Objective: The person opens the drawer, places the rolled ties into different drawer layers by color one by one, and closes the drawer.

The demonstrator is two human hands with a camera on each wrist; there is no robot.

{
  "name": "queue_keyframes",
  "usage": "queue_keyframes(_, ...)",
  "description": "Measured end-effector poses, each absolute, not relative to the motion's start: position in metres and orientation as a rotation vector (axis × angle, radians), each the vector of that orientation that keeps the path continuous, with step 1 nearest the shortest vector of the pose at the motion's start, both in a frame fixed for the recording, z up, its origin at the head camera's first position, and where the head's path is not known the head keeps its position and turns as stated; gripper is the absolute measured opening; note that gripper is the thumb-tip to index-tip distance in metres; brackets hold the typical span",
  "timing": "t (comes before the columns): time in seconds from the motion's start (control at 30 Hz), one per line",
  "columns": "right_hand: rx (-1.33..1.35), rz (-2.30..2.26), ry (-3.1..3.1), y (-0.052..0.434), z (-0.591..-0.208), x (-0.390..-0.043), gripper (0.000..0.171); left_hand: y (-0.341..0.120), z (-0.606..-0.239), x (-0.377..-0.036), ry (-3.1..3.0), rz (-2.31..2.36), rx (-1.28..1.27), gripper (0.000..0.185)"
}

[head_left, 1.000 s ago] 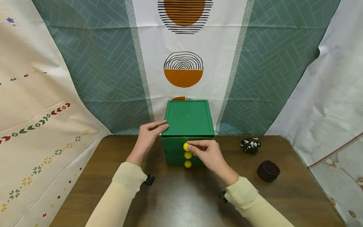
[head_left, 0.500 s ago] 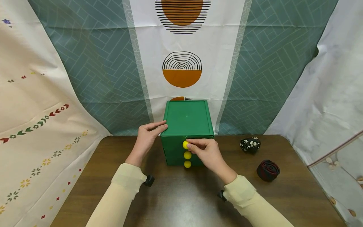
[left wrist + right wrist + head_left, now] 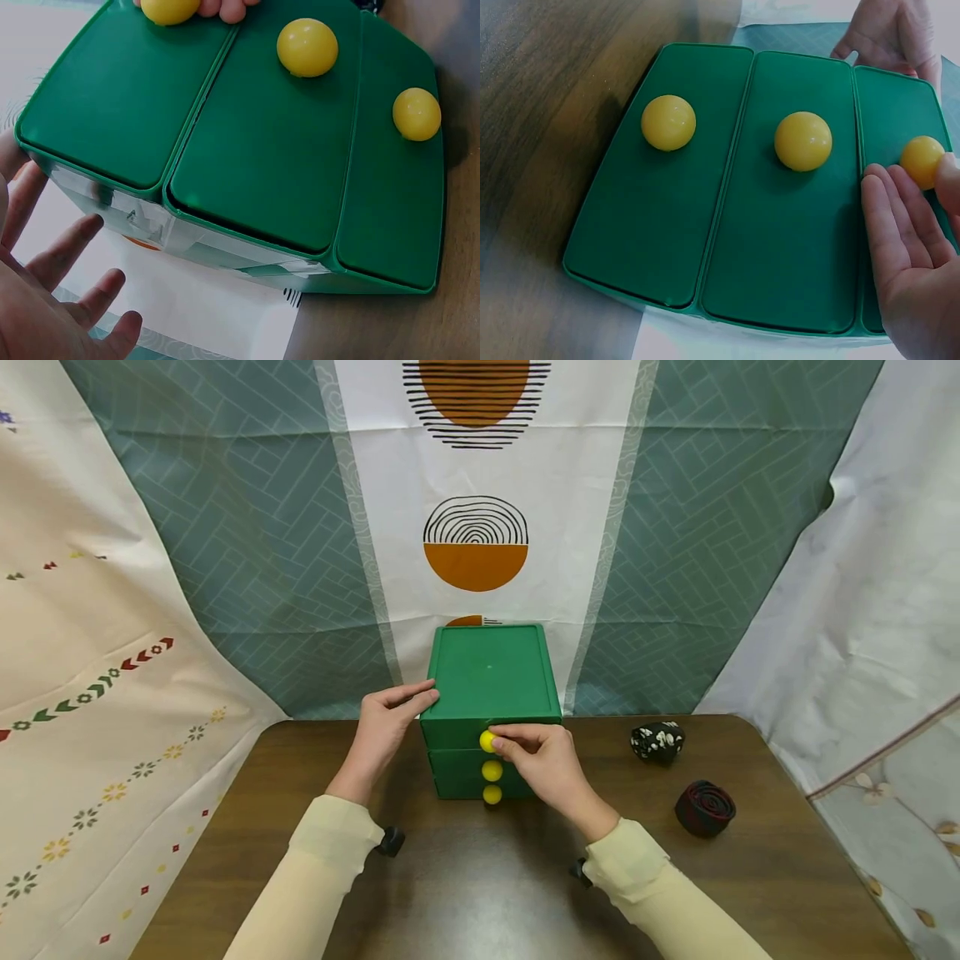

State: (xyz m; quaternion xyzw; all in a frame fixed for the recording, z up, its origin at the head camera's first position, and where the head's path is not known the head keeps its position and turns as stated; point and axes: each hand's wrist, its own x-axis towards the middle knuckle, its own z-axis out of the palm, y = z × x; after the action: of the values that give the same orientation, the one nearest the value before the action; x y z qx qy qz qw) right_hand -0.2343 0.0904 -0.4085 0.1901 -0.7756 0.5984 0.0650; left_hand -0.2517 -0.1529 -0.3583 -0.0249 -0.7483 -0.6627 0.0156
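Observation:
A small green chest of drawers (image 3: 491,668) stands at the back of the table, with three drawers and a round yellow knob on each. My right hand (image 3: 551,768) pinches the top drawer's knob (image 3: 487,741) between thumb and forefinger; the other fingers lie along the drawer front in the right wrist view. Below are the middle knob (image 3: 803,141) and the bottom knob (image 3: 668,122), both untouched. All three drawer fronts sit about level in the wrist views. My left hand (image 3: 382,718) touches the chest's upper left edge with extended fingertips, its lower fingers (image 3: 105,292) spread off the side.
To the right lie a rolled black necktie with white flowers (image 3: 657,742) and a rolled dark red and navy necktie (image 3: 705,808). A patterned cloth (image 3: 476,460) hangs close behind the chest. The wooden table (image 3: 465,877) extends in front.
The top drawer has slid back into the chest with my right hand on its knob; the dark gap under the top has gone. My left hand stays at the upper left edge.

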Motion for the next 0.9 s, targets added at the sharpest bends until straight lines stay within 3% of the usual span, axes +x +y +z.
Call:
queue_keyframes(0.4, 0.613, 1.837, -2.345, 0.091, -0.408, -0.228, 0.024, -0.152, -0.356, -0.248, -2.344, -2.022, -0.078, 0.038)
queue_keyframes(0.7, 0.770, 1.712, -2.371, 0.099, -0.396, -0.201, 0.039, -0.154, -0.357, -0.249, -2.362, -2.021, -0.086, 0.038)
queue_keyframes(0.9, 0.844, 1.826, -2.271, 0.103, -0.413, -0.203, 0.027, -0.156, -0.357, -0.250, -2.357, -2.029, -0.100, 0.038)
